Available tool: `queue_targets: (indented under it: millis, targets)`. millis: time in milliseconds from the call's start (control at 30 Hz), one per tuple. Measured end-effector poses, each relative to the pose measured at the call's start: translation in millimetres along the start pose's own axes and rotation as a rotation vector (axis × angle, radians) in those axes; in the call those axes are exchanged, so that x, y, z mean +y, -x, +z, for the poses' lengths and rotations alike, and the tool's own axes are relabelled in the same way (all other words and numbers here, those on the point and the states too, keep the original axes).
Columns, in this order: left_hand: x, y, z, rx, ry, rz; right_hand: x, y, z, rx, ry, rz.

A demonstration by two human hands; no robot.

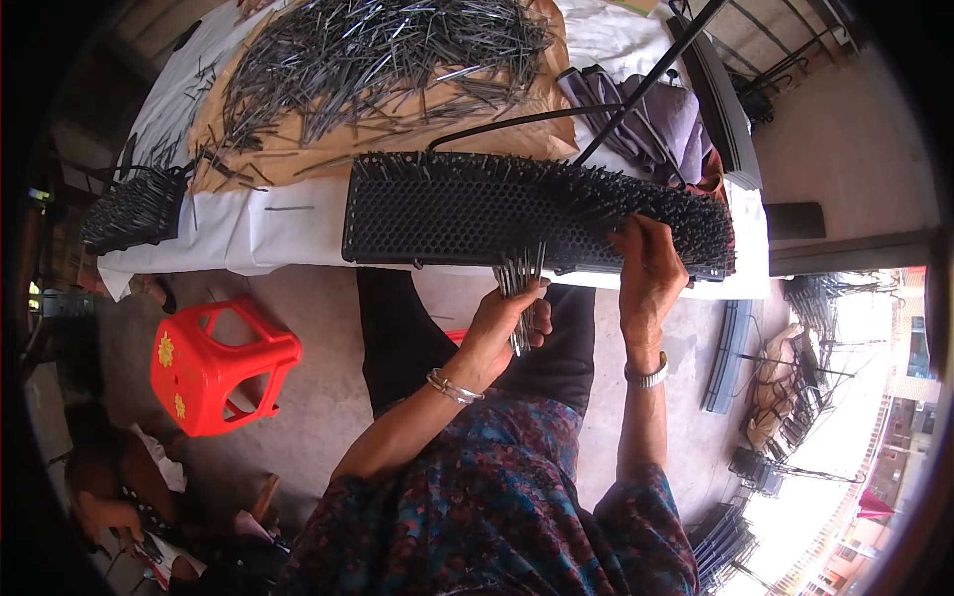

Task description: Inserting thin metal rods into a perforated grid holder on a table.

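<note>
While my left hand (497, 330) grasped a bundle of thin strips (517, 275), my right hand (651, 273) curled against the perforated black rack (437, 211) at the near edge of the white-covered table (238, 238); whether it pinched anything, I could not tell.

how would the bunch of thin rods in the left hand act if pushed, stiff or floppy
The bunch is probably stiff: its rods stick out straight from the left hand. It may splay if pushed, since no tie shows around it. Each rod looks slim, so likely light.
</note>
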State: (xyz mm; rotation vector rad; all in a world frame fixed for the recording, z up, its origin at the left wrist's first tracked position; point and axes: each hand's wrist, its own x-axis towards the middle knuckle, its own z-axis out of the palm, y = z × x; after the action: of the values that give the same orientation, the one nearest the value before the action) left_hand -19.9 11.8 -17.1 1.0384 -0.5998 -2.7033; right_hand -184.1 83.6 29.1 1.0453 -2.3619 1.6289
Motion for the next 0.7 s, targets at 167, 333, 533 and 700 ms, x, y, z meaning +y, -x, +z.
queue_targets:
  millis: [167, 333, 533, 700]
  targets:
    - [-4, 4, 1, -0.06, -0.036, 0.041, 0, 1, 1, -0.033, 0.106, -0.01]
    - [-3, 10, 1, -0.057, -0.086, 0.034, -1, -6, 2, -0.095, 0.242, -0.133]
    - [-4, 17, 4, -0.017, -0.107, 0.017, 5, -16, 11, -0.113, 0.389, -0.26]
    - [-3, 20, 4, -0.026, -0.097, 0.039, 3, -9, 14, -0.066, 0.493, -0.269]
